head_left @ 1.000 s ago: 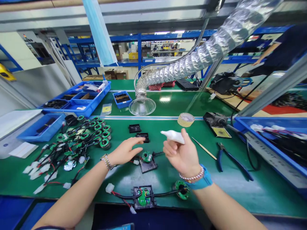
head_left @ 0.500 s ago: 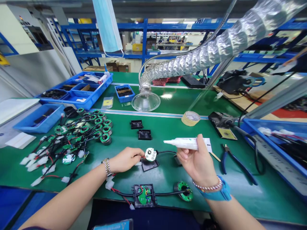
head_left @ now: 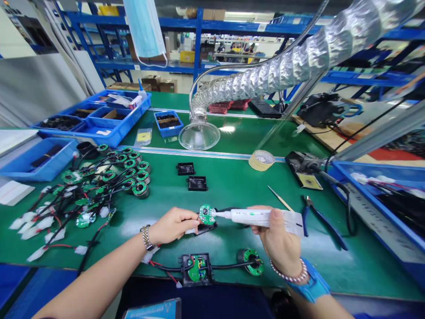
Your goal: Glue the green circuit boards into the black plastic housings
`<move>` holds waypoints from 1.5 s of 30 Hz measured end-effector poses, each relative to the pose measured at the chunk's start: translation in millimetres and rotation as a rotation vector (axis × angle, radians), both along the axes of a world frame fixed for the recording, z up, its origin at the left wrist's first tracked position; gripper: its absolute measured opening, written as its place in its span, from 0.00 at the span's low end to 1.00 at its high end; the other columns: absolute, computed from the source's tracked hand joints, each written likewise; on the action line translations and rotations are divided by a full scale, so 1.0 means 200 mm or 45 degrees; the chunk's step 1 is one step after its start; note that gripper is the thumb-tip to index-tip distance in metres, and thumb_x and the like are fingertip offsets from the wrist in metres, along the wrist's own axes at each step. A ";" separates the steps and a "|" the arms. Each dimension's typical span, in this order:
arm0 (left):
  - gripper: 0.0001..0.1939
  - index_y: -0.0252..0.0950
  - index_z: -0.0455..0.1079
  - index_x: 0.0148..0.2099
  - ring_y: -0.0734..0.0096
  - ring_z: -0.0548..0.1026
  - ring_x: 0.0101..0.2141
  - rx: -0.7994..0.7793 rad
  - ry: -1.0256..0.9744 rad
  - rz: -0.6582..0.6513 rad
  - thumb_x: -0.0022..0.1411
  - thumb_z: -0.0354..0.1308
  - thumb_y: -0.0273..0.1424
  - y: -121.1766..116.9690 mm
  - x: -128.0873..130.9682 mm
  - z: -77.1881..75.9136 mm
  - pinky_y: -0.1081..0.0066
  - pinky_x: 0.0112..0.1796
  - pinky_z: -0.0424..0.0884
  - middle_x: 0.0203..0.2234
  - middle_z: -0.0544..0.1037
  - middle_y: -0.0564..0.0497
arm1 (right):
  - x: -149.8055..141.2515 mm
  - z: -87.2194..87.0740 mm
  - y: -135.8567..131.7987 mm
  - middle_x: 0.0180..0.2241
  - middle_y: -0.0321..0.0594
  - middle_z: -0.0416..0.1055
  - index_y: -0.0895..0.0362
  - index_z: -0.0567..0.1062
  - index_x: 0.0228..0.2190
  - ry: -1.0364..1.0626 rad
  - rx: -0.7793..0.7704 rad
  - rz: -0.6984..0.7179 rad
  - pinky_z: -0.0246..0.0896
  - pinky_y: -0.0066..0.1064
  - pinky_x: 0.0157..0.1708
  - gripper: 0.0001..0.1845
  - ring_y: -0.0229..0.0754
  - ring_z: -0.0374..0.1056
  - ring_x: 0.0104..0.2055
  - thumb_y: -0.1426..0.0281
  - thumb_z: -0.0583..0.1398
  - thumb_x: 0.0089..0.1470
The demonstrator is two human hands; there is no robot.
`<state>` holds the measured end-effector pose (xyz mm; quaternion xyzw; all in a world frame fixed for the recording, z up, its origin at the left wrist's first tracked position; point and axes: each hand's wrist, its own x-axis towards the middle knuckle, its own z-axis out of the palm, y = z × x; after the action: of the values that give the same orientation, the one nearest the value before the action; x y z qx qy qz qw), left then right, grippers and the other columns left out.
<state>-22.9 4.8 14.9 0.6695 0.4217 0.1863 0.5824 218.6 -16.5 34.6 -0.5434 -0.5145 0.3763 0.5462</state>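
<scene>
Head view: we pinch a green circuit board (head_left: 207,215) in our left hand (head_left: 172,227).
Right hand (head_left: 277,235) grips a white tube (head_left: 262,216) against it; label unreadable.

Both forearms (head_left: 96,279) are extended inward across the worktop's (head_left: 226,186) front edge. The left hand (head_left: 172,227) and right hand (head_left: 277,235) are held close together, with the left fingers (head_left: 187,218) curled and the right thumb (head_left: 275,215) pressed down.

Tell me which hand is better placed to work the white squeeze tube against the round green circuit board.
Right, probably: the right hand already grips the white squeeze tube, its nozzle at the round green circuit board, while the left hand is busy pinching that board.
</scene>
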 end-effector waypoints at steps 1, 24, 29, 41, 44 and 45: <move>0.15 0.31 0.71 0.29 0.82 0.58 0.15 0.059 0.011 0.004 0.59 0.49 0.36 0.00 0.00 0.01 0.80 0.18 0.54 0.18 0.68 0.55 | 0.00 0.00 0.00 0.12 0.38 0.64 0.57 0.74 0.23 -0.046 0.004 -0.008 0.53 0.28 0.13 0.31 0.37 0.59 0.14 0.43 0.50 0.47; 0.16 0.32 0.71 0.29 0.75 0.66 0.24 0.349 0.007 -0.076 0.61 0.47 0.35 -0.01 0.00 0.00 0.78 0.27 0.61 0.21 0.71 0.52 | 0.01 -0.01 -0.04 0.18 0.40 0.70 0.55 0.76 0.27 -0.331 0.245 -0.029 0.55 0.29 0.14 0.19 0.37 0.61 0.16 0.55 0.52 0.53; 0.16 0.32 0.71 0.29 0.75 0.66 0.25 0.310 -0.001 -0.078 0.61 0.47 0.35 -0.01 0.00 0.00 0.78 0.27 0.61 0.22 0.71 0.52 | 0.01 0.01 -0.06 0.22 0.42 0.73 0.55 0.76 0.27 -0.317 0.296 0.013 0.56 0.28 0.14 0.18 0.37 0.62 0.16 0.56 0.53 0.53; 0.16 0.31 0.69 0.27 0.77 0.62 0.23 0.208 -0.049 -0.088 0.61 0.47 0.34 -0.01 0.00 0.00 0.78 0.26 0.58 0.20 0.67 0.54 | 0.02 0.04 -0.10 0.22 0.43 0.73 0.54 0.76 0.26 -0.510 0.361 -0.021 0.63 0.32 0.24 0.18 0.41 0.67 0.20 0.59 0.52 0.55; 0.16 0.31 0.69 0.27 0.78 0.60 0.22 0.188 -0.061 -0.082 0.61 0.47 0.34 -0.01 0.00 0.00 0.79 0.25 0.57 0.19 0.66 0.55 | 0.01 0.04 -0.10 0.21 0.44 0.73 0.54 0.76 0.27 -0.575 0.403 -0.001 0.65 0.34 0.27 0.18 0.42 0.68 0.22 0.59 0.52 0.55; 0.16 0.31 0.69 0.27 0.79 0.60 0.22 0.178 -0.066 -0.078 0.61 0.47 0.34 -0.01 0.00 0.00 0.79 0.25 0.57 0.19 0.66 0.55 | 0.01 0.04 -0.10 0.22 0.44 0.73 0.54 0.76 0.27 -0.595 0.422 0.004 0.65 0.34 0.28 0.18 0.42 0.69 0.23 0.59 0.51 0.56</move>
<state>-22.1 2.9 15.5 0.7162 0.3717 0.2147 0.5503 220.6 -37.3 42.5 -0.5178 -0.6818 0.1525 0.4937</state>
